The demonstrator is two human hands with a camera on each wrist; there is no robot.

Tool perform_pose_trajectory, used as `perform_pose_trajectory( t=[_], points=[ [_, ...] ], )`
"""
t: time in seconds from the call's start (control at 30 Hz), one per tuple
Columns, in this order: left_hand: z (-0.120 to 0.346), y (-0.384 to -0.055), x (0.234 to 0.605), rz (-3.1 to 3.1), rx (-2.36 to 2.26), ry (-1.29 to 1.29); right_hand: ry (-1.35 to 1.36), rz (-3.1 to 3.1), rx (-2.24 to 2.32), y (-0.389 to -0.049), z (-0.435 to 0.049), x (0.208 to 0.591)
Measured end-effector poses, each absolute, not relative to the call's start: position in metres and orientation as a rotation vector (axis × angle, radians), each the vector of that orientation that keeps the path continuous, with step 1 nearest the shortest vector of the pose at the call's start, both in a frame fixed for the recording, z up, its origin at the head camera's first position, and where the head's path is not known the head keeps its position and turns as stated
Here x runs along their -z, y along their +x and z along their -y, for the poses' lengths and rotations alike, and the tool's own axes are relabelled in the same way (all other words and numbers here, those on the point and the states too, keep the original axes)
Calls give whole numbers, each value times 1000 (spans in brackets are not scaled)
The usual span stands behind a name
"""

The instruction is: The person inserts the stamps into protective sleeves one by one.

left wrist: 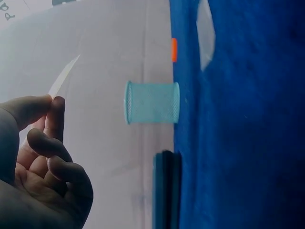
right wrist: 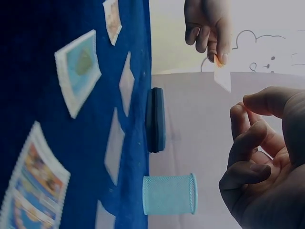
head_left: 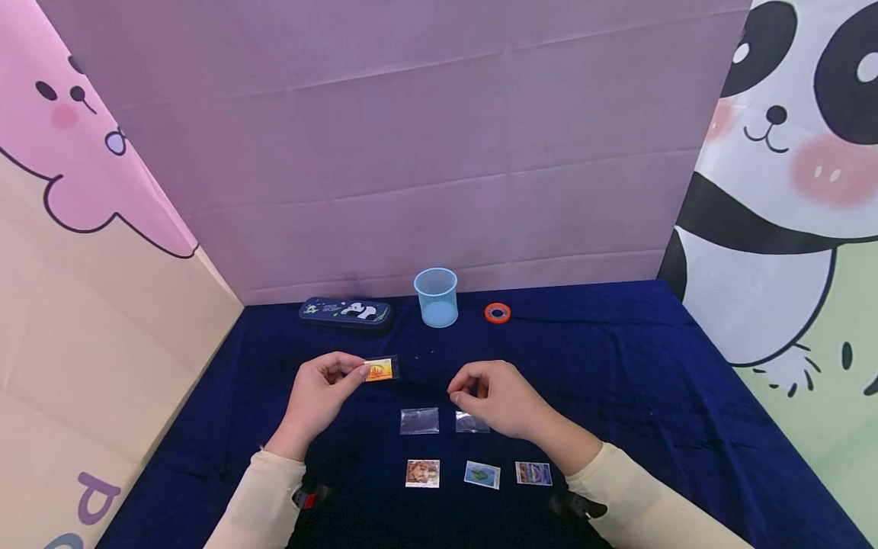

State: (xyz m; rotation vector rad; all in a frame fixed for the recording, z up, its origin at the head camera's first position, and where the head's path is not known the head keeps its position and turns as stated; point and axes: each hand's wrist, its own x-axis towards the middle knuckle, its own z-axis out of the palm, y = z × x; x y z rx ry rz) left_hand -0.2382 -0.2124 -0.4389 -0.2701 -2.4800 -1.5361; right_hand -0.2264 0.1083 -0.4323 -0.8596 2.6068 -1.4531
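My left hand [head_left: 318,396] pinches a yellow-orange stamp [head_left: 379,370] in a small clear sleeve between thumb and index finger, raised above the cloth. In the right wrist view, its lower end [right wrist: 222,78] points towards my right hand [head_left: 504,400]. The right hand's fingers are curled, thumb and index tips together, with nothing visible between them. Below it lies a clear sleeve [head_left: 472,422], partly hidden by the fingers, with another clear sleeve [head_left: 419,421] to its left. Nearer me lie a brown stamp [head_left: 422,473], a blue-green stamp [head_left: 482,474] and a blue stamp [head_left: 533,473].
At the back of the dark blue cloth [head_left: 617,358] stand a dark panda pencil case [head_left: 346,313], a light blue mesh cup [head_left: 436,298] and an orange roll of tape [head_left: 497,313]. A third clear sleeve [right wrist: 105,217] shows in the right wrist view. Fabric walls enclose the table.
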Motion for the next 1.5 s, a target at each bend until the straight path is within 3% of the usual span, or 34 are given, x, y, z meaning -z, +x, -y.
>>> perform_pose_trajectory(
  t=[0.43, 1.5],
  points=[
    [231, -242, 471, 2546, 1585, -166, -838, -2560, 1414, -222, -100, 450],
    [256, -246, 490, 2867, 1491, -138, -860, -2470, 1108, -213, -82, 471]
  ],
)
